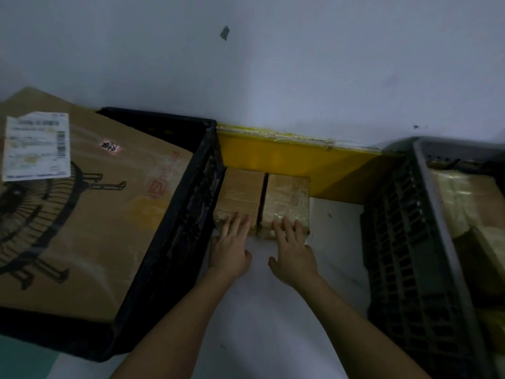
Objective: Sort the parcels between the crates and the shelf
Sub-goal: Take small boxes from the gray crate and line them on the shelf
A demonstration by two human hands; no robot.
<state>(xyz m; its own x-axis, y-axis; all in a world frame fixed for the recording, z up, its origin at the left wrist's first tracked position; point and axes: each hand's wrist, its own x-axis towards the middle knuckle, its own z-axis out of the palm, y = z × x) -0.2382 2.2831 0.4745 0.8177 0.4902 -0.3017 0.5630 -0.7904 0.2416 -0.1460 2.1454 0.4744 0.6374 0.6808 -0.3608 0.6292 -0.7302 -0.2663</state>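
Two small brown taped parcels lie side by side on the pale floor between two crates, against a yellow skirting. My left hand lies flat with straight fingers on the near end of the left parcel. My right hand rests the same way on the near end of the right parcel. Neither hand grips anything.
A black crate on the left holds a large cardboard box with a white shipping label. A grey crate on the right holds more wrapped parcels. A pale wall rises behind the yellow skirting.
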